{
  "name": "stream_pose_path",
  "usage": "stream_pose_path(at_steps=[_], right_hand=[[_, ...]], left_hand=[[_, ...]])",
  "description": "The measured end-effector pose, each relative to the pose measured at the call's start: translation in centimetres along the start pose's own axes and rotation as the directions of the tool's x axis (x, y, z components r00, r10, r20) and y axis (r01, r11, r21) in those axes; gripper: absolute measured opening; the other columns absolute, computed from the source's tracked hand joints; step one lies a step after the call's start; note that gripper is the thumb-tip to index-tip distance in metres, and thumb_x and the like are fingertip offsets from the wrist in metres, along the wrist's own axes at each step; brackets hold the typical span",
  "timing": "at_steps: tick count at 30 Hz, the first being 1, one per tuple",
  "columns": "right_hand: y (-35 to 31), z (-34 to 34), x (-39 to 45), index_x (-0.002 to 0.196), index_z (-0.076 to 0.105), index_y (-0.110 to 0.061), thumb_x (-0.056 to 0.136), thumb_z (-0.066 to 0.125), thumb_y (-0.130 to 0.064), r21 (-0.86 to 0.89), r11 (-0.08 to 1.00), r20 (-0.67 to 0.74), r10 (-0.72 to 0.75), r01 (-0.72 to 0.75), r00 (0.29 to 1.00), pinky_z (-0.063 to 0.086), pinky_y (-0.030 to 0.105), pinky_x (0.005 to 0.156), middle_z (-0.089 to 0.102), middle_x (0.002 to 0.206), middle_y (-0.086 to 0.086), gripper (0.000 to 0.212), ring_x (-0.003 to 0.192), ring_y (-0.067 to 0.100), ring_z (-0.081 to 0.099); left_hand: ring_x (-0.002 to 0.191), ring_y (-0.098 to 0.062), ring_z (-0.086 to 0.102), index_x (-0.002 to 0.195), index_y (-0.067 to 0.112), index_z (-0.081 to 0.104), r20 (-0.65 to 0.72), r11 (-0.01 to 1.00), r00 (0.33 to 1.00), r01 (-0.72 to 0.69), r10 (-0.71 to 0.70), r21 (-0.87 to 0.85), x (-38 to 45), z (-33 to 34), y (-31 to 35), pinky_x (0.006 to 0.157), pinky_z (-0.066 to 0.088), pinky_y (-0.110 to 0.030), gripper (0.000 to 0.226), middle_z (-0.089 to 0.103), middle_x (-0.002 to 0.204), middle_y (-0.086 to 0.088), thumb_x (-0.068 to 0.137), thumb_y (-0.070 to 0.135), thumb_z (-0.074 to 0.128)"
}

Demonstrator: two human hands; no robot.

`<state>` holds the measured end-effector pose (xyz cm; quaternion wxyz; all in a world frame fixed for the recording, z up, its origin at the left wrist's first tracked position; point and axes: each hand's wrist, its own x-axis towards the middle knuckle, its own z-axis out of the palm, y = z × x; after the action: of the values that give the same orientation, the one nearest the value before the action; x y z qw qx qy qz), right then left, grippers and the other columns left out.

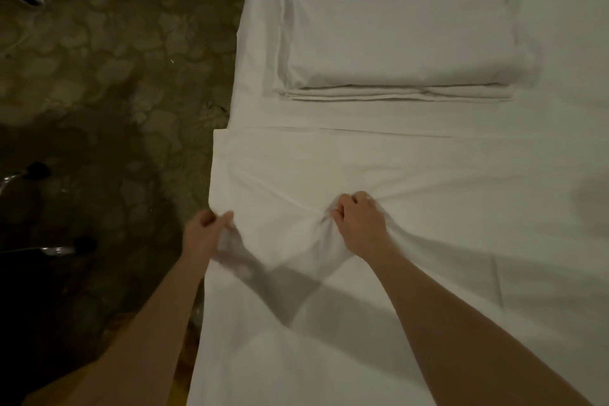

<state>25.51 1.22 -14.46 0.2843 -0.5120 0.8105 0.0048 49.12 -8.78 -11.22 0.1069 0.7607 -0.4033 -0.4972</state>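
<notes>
White cotton-like sheet (412, 175), thin and flat, lies spread over the bed surface (560, 43), its far edge just short of the folded stack of white linen (395, 36) beyond it. Both bare forearms reach forward from the near edge of this sheet. The left hand (204, 234) sits at the sheet's left border, thumb and curled fingers pinching the hem where it hangs toward the dark patterned carpet (115, 76). The right hand (357, 221), further in from that border, is knuckles-up with fingers clenched round a bunched gather of cloth, creases radiating from it. Dim light blurs the fingertips, so the grip depth is unclear.
</notes>
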Motion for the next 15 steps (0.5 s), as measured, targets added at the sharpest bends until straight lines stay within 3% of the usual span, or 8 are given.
stream_pose_path(at_steps=[3,6,10,13,15], right_hand=[[0.3,0.5,-1.4,0.124,0.044,-0.008,0.102,0.031,-0.030,-0.041,0.998,-0.037,-0.053,0.052,0.998,0.038,0.035,0.098,0.048,0.127,0.012,0.034,0.116,0.028,0.046],[0.7,0.5,-6.1,0.123,0.045,-0.005,0.100,0.036,-0.026,-0.012,0.999,0.018,-0.042,0.042,0.999,0.042,0.035,0.087,0.047,0.123,0.014,0.032,0.106,0.031,0.053],[2.1,2.7,-15.7,0.115,0.047,-0.014,0.095,0.042,-0.024,0.086,0.995,0.157,-0.057,0.044,0.986,0.040,0.033,0.075,0.042,0.121,0.008,0.023,0.103,0.028,0.051],[3.8,6.5,-22.7,0.123,0.041,-0.020,0.085,0.019,-0.039,0.016,0.988,0.210,-0.152,0.153,0.966,0.047,0.034,0.080,0.041,0.129,0.007,0.048,0.106,0.026,0.051],[4.7,8.6,-26.8,0.116,0.034,-0.026,0.071,0.017,-0.044,-0.008,0.985,0.298,-0.164,0.174,0.940,0.052,0.034,0.075,0.042,0.128,0.007,0.051,0.097,0.027,0.058]], left_hand=[[0.120,-0.036,0.050,0.132,0.006,0.051,-0.044,0.989,0.993,0.112,-0.108,0.092,-4.2,-0.6,-5.3,0.100,0.042,-0.046,0.048,0.055,0.128,-0.015,0.091,0.027,0.064],[0.123,-0.035,0.048,0.135,0.005,0.046,-0.047,0.964,0.981,0.192,-0.186,0.184,-7.7,-1.8,-9.9,0.106,0.039,-0.046,0.058,0.051,0.133,-0.013,0.089,0.036,0.064],[0.127,-0.040,0.042,0.138,-0.002,0.041,0.000,0.933,0.942,0.332,-0.335,0.139,-12.9,-4.0,-14.2,0.098,0.039,-0.039,0.057,0.044,0.139,-0.019,0.091,0.022,0.063],[0.133,-0.039,0.036,0.145,0.003,0.032,-0.035,0.879,0.896,0.441,-0.442,0.181,-16.6,-5.0,-18.4,0.105,0.035,-0.049,0.077,0.034,0.148,-0.017,0.086,0.035,0.069],[0.134,-0.041,0.034,0.147,0.003,0.028,-0.048,0.854,0.861,0.508,-0.506,0.115,-18.5,-5.1,-20.7,0.107,0.030,-0.053,0.083,0.032,0.151,-0.017,0.085,0.039,0.069]])
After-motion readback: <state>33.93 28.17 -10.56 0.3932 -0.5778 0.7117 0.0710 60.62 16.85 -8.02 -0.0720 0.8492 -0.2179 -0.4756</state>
